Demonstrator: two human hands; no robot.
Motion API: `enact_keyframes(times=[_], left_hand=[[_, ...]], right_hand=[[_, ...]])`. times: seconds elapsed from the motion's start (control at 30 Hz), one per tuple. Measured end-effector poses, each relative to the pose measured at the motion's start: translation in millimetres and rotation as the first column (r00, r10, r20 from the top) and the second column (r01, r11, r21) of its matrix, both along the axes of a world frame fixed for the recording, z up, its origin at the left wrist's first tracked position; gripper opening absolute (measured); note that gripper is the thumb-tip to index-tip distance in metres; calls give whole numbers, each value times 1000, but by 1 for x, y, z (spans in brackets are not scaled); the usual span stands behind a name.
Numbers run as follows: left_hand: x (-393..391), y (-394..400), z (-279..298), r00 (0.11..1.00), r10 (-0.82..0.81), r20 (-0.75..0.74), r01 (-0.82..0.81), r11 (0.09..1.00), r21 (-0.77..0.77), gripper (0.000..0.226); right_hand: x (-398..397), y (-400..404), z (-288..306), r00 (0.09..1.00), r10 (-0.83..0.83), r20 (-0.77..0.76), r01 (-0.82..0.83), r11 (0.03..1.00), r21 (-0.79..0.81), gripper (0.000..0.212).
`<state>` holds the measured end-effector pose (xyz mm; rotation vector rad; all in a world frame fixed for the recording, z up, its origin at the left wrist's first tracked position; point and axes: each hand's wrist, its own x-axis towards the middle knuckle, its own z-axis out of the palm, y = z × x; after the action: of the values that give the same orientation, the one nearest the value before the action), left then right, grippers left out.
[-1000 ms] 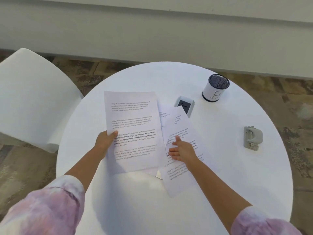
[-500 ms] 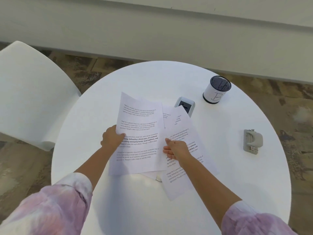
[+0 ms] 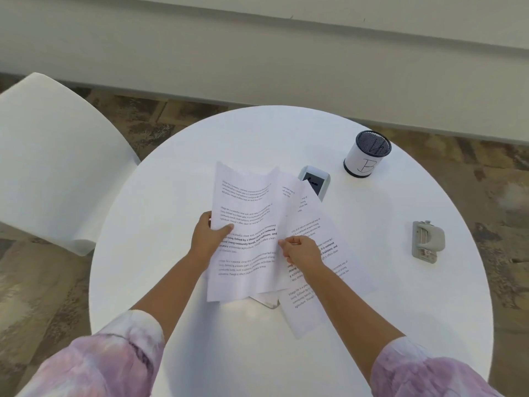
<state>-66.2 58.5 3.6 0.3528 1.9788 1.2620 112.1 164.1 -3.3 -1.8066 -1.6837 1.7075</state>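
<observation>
A printed sheet of paper is lifted off the round white table, bent along its middle. My left hand grips its left edge, thumb on top of the text. My right hand pinches its right edge. A second printed sheet lies slanted on the table under my right forearm, and another sheet shows partly behind it. A flat grey object peeks out from under the papers.
A grey stapler-like device lies just beyond the papers. A white mesh cup marked "B" stands at the far right. A grey hole punch sits near the right rim. A white chair stands at the left.
The left sheet has been raised off the table and shifted right over the other papers. My right hand went from resting on the slanted sheet to pinching the lifted sheet's right edge.
</observation>
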Motion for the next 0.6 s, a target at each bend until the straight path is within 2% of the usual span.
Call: enact_keyframes(times=[0.07, 0.17, 0.27, 0.37, 0.4, 0.53, 0.6], left_hand=[[0, 2, -2, 997, 18, 76, -20, 1000, 16, 54], [4, -1, -12, 997, -81, 10, 81, 992, -92, 59], [7, -2, -15, 992, -107, -59, 98, 984, -151, 44], [6, -2, -15, 991, -118, -66, 106, 982, -156, 38], [5, -2, -15, 991, -121, -65, 110, 982, -152, 37], [5, -3, -17, 991, -115, -65, 105, 985, -140, 35], [8, -3, -16, 989, -118, -91, 103, 983, -151, 32]], right_hand=[[0, 0, 0, 1000, -30, -7, 30, 999, -17, 32], [0, 3, 2, 988, -135, -72, 127, 985, -113, 43], [0, 8, 6, 976, -188, -108, 165, 967, -192, 50], [2, 15, 7, 982, -182, -40, 166, 951, -259, 73], [4, 17, 8, 978, -198, -60, 171, 937, -304, 76], [10, 28, 15, 958, -228, -172, 149, 913, -381, 56], [13, 31, 14, 931, -272, -242, 138, 879, -457, 62]])
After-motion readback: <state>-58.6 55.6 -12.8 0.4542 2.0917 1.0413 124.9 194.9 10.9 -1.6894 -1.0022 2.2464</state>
